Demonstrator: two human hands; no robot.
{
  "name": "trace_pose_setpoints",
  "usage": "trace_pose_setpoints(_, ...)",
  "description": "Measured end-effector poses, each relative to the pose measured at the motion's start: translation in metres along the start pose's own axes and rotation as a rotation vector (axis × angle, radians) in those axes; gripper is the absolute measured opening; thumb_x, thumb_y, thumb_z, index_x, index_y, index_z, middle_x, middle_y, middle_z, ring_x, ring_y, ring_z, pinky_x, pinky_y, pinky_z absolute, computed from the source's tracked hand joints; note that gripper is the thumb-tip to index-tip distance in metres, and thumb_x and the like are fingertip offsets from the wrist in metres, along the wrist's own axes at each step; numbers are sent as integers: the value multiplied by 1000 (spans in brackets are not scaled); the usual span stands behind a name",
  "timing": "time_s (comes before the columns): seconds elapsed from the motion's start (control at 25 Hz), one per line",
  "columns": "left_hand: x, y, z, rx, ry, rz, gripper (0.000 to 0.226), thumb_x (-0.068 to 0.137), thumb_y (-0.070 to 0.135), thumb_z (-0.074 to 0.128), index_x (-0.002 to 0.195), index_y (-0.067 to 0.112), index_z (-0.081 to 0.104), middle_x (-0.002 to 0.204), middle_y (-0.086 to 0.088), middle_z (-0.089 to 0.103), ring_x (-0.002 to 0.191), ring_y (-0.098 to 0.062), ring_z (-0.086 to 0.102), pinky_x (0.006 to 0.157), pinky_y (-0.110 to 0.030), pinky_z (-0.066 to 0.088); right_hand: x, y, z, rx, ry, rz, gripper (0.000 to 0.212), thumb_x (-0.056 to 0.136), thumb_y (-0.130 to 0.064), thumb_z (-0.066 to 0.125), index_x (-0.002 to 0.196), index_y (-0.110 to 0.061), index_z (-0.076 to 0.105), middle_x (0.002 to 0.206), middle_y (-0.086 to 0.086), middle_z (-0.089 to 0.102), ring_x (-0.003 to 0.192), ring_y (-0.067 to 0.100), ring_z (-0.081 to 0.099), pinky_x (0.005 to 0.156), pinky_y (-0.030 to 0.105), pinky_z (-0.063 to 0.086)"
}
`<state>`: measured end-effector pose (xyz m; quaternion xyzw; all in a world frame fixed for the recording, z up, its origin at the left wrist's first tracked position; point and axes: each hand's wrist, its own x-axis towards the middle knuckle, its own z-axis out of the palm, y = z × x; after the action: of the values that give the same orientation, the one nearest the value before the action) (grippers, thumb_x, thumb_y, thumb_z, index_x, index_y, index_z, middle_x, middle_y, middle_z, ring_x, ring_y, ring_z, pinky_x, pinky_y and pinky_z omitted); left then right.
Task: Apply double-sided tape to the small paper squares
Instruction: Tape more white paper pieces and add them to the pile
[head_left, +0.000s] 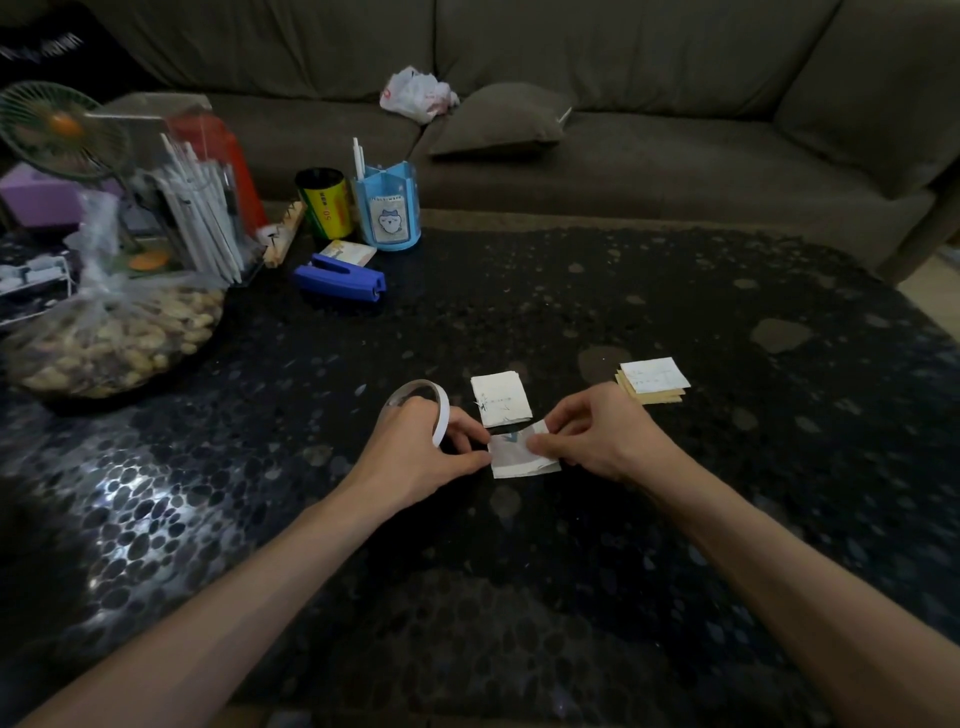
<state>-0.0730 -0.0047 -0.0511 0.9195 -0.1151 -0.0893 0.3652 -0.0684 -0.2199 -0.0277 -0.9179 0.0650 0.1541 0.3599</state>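
Two hands (426, 457) (597, 436), one tape roll (434, 410)

Two hands meeting over a paper square (524, 456) near the table's (571, 571) front, tape roll (423, 410) at its left, a second square (501, 399) just behind, paper stack (653, 380) to the right, stapler (340, 277) and pen holder (387, 208) far left, sofa (649, 130) behind.

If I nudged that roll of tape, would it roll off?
Probably not right now: the tape roll is looped over the left hand. Set free on edge, its thin ring shape would likely roll or topple. It looks light.
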Motion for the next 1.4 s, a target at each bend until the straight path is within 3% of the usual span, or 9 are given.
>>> trace_pose_setpoints(0.52,2,-2,1,-40,-3,-12,28,86,28,83,114,30,76,78,11,73,65,10,63,69,-15,46,3,4,1,-21,3,2,20,84,-36,87,96,-25,75,88,-7,76,84,3,70,72,22,52)
trace_pose_setpoints(0.76,2,-1,1,-36,-9,-5,31,87,27,82,117,30,75,79,11,73,66,7,64,70,-16,48,6,5,0,53,-22,54,23,83,-34,87,99,-22,76,91,-5,77,90,9,72,86,29,57)
trace_pose_setpoints(1.16,2,-1,0,-8,-17,-1,30,88,29,81,117,32,74,80,11,72,68,7,64,66,-11,47,3,3,-5,61,-67,61,17,85,-32,86,94,-24,74,90,-5,77,87,5,71,69,21,49)
trace_pose_setpoints(1.4,2,-1,0,-8,-14,-3,28,89,28,81,115,31,75,78,12,71,66,8,63,65,-12,47,3,2,-6,85,-88,71,19,85,-31,86,98,-22,74,90,-4,77,85,5,69,71,22,50)
